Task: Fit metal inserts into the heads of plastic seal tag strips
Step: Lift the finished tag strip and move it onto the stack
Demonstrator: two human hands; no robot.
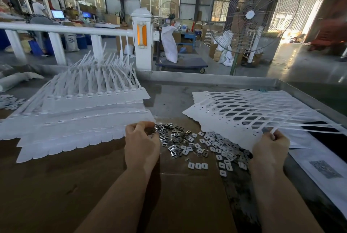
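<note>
No readable brand or label anywhere; printed sheet point(326, 171) at the tabletop's right edge too blurred to read. Two stacks of seal tag strips: tall pile point(82, 112) toward the far left of the tabletop point(56, 185), fanned pile point(249, 114) toward the far right. Loose metal inserts point(174, 139) heaped mid-tabletop, too many to count, beside white plastic pieces point(223, 155); three white pieces in a row point(198, 165) nearer the front. Left hand point(141, 144) curled, grip pinching metal inserts. Right hand point(270, 148) pinching the fanned pile's near edge.
</note>
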